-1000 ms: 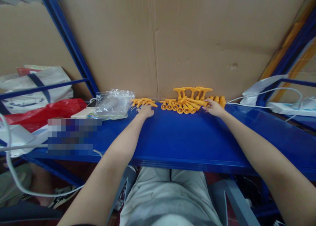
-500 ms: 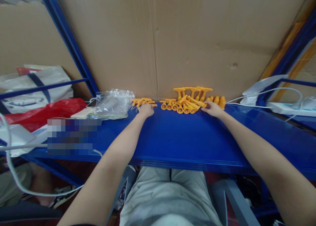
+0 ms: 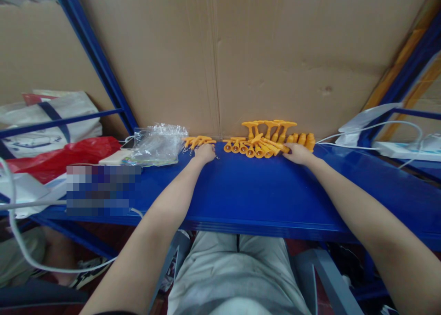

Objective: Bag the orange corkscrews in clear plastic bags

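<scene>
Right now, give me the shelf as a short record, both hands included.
Left hand: at the yellow handles with metal spirals; grip unclear
Right hand: at the right end of the yellow tubes; grip unclear
Behind tubes: upright yellow T-shaped pieces
Left of handles: clear plastic bag
Surface: blue shelf
Backdrop: cardboard

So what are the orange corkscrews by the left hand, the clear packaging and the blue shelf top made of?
Corkscrew handles: likely molded plastic, uniformly orange, satin. Spirals: probably metal, thin and greyish.
Clear packaging: probably plastic film; glossy, see-through, crinkled.
Blue shelf top: likely painted metal, smooth with soft reflections; coated board possible.
</scene>
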A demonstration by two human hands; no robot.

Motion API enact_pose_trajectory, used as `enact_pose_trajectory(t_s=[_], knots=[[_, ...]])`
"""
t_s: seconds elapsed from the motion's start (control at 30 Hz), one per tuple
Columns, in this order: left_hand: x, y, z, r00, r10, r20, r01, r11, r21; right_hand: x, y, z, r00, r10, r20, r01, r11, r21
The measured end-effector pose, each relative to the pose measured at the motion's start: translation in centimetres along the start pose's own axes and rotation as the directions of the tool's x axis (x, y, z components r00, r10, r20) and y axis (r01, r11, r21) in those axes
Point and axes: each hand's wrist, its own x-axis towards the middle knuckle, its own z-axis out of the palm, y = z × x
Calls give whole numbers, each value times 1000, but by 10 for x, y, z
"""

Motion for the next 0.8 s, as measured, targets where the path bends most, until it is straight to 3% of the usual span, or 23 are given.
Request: enact_pose_trajectory(t_s=[0.13,0.27,0.4,0.5,0.63,0.7,0.8], knots=[[-2,0,-1,1000,-15,4,15,1000,21,0,-4,-1,999,-44,10,44,999,9],[-4,0,-1,999,-30,-41,32,998,51,0,-6,-2,1000,26,10,-26,997,68],[-4,0,-1,998,-55,21,54,997,64,2,-2,-6,995,92,22,-95,986,137],[-4,1,0,997,-38,62,33,996,77,4,8,-9,986,153,-70,-143,980,136],[-4,2,1,997,-59,52,54,995,83,2,30,-10,939,232,-253,-218,972,83],[-4,3,1,996,-74,40,70,994,83,-2,39,-9,925,258,-278,-253,966,53],[-5,5,0,994,-95,46,92,993,70,-8,44,-8,924,314,-217,-319,948,11]])
